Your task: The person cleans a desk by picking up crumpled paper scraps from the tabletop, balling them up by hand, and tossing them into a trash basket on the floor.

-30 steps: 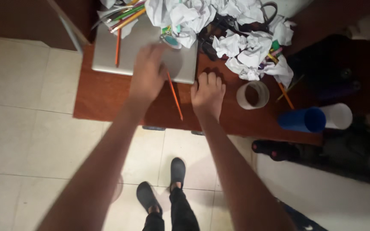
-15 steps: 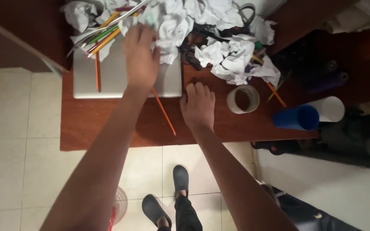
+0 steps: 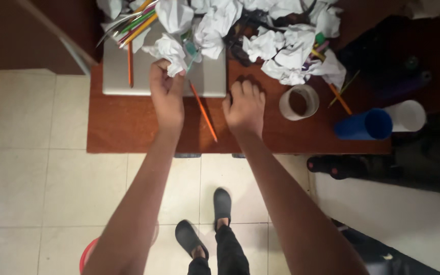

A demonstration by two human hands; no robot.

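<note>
Left hand (image 3: 166, 94) is over the near edge of the closed silver laptop (image 3: 212, 76), fingers pinched on a crumpled white paper ball (image 3: 169, 50). The ball sits at the fingertips, just beyond the hand, resting on or just above the laptop lid; can't tell which.

Right hand (image 3: 245, 107) is flat on the worktop (image 3: 123, 127), palm down, fingers loosely curled, grasping nothing. It sits just right of the laptop's near corner.

Between the two hands: an orange pencil (image 3: 203, 112) lying diagonally, far end on the laptop edge, near end on the bare wood. It's just beside the left hand's thumb side; contact not clear.

Left of the left hand: a second orange pencil (image 3: 130, 63) lying on the laptop lid, pointing away. Beyond that, a bundle of coloured pencils (image 3: 136, 24) at the laptop's far left corner.

Beyond both hands: a heap of more crumpled white paper (image 3: 281, 51) spread across the back of the worktop, with dark cables or similar underneath, too murky to identify.

Right of the right hand: a roll of tape (image 3: 299, 102) lying flat, near but not touching. Further right, a blue cup (image 3: 365, 125) on its side with a white cup (image 3: 408, 115) just beside it, well apart from the hand.

Below the worktop edge: tiled floor (image 3: 26, 178), person's dark shoes (image 3: 204, 224).
</note>
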